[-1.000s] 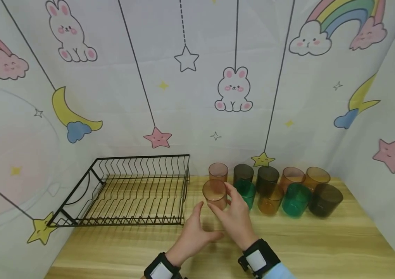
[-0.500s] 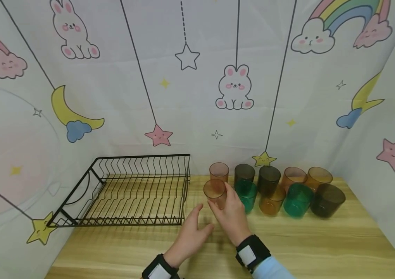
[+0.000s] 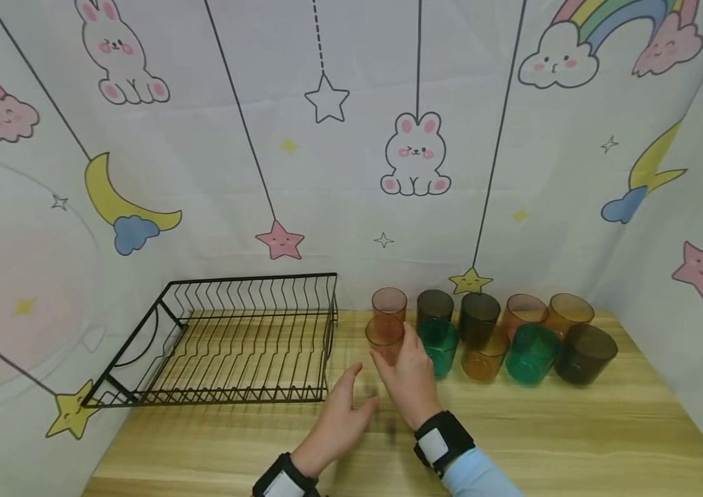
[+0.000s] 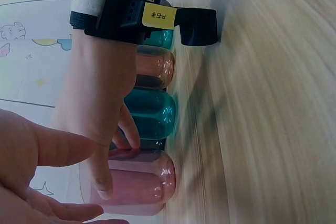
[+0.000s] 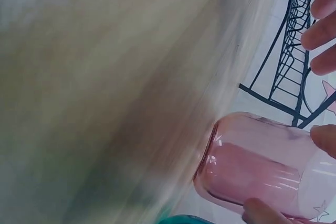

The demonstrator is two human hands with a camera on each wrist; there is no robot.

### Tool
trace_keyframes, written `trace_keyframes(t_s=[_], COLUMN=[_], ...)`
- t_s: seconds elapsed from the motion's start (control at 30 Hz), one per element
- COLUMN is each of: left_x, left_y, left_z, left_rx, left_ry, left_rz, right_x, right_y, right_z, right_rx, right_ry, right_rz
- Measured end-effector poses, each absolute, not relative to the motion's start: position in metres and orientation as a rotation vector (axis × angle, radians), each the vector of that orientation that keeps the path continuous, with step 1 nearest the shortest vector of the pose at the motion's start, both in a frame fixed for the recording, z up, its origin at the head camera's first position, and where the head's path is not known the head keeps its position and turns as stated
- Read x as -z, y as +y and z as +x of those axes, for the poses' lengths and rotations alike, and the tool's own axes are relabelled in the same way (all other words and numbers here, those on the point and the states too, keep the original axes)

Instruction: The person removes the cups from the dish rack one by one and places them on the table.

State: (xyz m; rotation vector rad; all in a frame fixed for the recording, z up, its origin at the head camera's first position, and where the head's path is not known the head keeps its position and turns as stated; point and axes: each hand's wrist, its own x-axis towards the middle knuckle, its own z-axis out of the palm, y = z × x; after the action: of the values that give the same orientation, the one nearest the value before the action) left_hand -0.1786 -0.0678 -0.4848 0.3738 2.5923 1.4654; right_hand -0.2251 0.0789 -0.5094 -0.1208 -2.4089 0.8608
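Observation:
A clear pink tumbler [image 3: 383,346] stands upright in front of another pink tumbler [image 3: 389,301]. My right hand [image 3: 412,383] holds the front one from its right and near sides, thumb and fingers around its wall. In the right wrist view, the held tumbler [image 5: 252,166] has its base at or very near the tabletop. My left hand [image 3: 340,415] is just left of and nearer than the tumbler, thumb and fingers apart, holding nothing. In the left wrist view, the fingers of my left hand [image 4: 39,166] extend toward the tumbler [image 4: 139,182] with a gap visible in the head view.
A black wire dish rack [image 3: 245,352] stands to the left. Right of the held tumbler are two rows of tumblers: green [image 3: 438,348], amber [image 3: 483,355], another green [image 3: 532,355], dark brown [image 3: 586,355] and several behind. A patterned cloth [image 3: 351,172] hangs at the back.
My right wrist has shifted slightly left and away, still holding the pink tumbler, which has barely moved. My left thumb has drawn back a little to the left. The other tumblers stay put.

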Motion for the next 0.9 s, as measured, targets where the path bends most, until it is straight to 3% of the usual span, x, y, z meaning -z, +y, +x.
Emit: trace_keyframes(t_s=[0.57,0.9], left_x=[0.475,0.454], left_y=[-0.068,-0.073], left_z=[-0.179,-0.175], left_rx=[-1.302,-1.373], left_ry=[2.685,2.695], left_rz=[0.488,0.603], right_x=[0.497,0.460], right_y=[0.082,0.095], right_z=[-0.217,-0.197], right_rx=[-0.838,-0.806], right_ry=[-2.503,-2.437], right_rz=[-0.186,-0.044])
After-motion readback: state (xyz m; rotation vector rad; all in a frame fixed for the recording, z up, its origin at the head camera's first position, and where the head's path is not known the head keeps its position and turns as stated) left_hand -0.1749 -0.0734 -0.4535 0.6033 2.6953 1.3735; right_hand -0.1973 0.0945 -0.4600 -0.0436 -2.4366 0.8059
